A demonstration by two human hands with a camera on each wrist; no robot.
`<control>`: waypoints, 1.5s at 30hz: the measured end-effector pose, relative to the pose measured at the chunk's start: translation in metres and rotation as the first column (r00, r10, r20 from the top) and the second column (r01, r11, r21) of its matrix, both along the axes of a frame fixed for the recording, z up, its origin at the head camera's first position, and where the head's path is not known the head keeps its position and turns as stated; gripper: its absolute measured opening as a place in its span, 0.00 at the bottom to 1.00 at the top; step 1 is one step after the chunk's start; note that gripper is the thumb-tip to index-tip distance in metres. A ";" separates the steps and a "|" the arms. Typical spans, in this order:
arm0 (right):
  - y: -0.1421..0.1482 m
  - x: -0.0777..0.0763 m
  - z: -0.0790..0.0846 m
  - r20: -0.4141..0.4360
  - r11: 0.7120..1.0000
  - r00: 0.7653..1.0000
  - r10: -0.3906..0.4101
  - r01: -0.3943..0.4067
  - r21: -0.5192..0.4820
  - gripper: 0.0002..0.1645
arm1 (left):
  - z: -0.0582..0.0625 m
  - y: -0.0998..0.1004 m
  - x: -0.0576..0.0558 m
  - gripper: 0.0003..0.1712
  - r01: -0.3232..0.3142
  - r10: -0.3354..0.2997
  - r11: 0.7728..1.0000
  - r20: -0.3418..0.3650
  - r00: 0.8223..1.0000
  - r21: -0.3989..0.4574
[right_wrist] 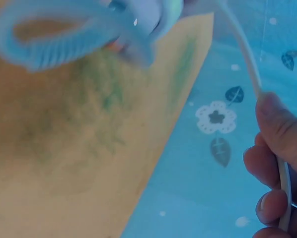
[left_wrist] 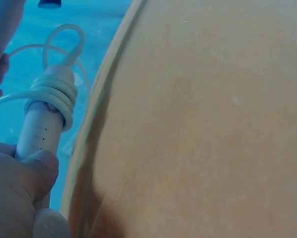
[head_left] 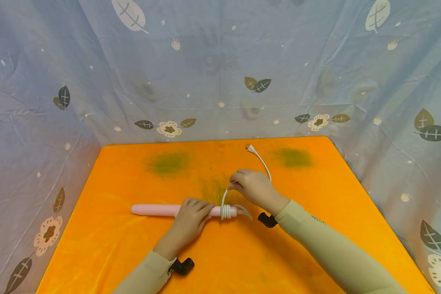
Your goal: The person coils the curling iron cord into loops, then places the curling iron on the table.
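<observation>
A pink hair straightener [head_left: 156, 210], a slim rod in shape, lies across the table's middle. My left hand [head_left: 192, 215] grips it near its right part; in the left wrist view the thumb [left_wrist: 41, 171] presses along the handle. Several turns of white cord [head_left: 226, 211] are wound round the handle's right end, with a loop standing out beyond the tip. Above and right of it, my right hand [head_left: 255, 188] pinches the cord, which runs taut from the coil. In the right wrist view the cord [right_wrist: 248, 57] passes between thumb and fingers. Its free end leads to a white plug [head_left: 250, 148].
The table has an orange cloth [head_left: 106, 245] with green smudges. Patterned blue-grey curtains [head_left: 220, 53] close in the back and both sides. Black wrist-worn pieces [head_left: 183, 266] hang beneath the sleeves.
</observation>
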State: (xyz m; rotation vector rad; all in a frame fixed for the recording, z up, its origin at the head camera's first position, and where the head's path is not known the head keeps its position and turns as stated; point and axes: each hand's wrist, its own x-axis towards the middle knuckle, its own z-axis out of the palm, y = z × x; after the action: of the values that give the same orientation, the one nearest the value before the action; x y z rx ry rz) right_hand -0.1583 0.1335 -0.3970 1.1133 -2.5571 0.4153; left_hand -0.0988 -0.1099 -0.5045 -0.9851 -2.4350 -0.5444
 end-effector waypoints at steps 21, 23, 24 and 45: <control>0.002 -0.014 -0.024 0.223 0.993 0.968 -0.110 0.115 -0.008 0.07 | 0.013 -0.004 0.001 0.27 0.048 -0.040 0.992 -0.066 0.997 0.119; 0.001 -0.013 -0.029 0.248 0.992 0.961 -0.119 0.123 0.001 0.07 | 0.014 -0.004 0.000 0.28 0.052 -0.042 0.990 -0.078 0.996 0.133; 0.001 -0.012 -0.031 0.261 0.992 0.958 -0.123 0.125 0.010 0.08 | 0.014 -0.005 0.000 0.28 0.054 -0.043 0.989 -0.085 0.995 0.139; -0.011 0.018 -0.084 0.116 0.983 0.989 0.090 -0.070 -0.167 0.04 | 0.026 -0.006 -0.018 0.22 -0.069 0.106 0.954 -0.113 0.988 0.291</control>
State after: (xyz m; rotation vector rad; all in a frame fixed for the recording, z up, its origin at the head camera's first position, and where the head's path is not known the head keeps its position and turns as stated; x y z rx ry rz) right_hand -0.1400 0.1222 -0.4810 1.1663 -2.5338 0.7210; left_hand -0.1169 -0.1157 -0.4785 -0.7630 -2.1974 -0.7538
